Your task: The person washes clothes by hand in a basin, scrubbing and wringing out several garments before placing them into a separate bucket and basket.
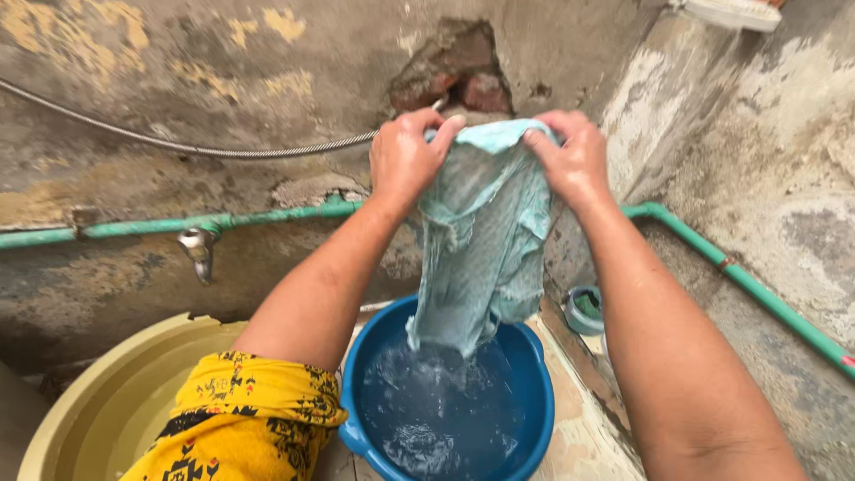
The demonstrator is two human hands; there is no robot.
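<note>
Yellow patterned fabric (249, 410) lies nearest. Left hand (405, 160) and right hand (570, 160) both clench the wet teal cloth (481, 249), hung dripping over the blue basin (534, 392) below; grip should remain even.

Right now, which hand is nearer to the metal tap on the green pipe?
Left. The left hand grips the wet light-blue cloth just right of and above the tap. The right hand grips the cloth's other side, farther from the tap.

Walls (748, 160), tap (198, 249) hem in the basin (534, 392).
</note>
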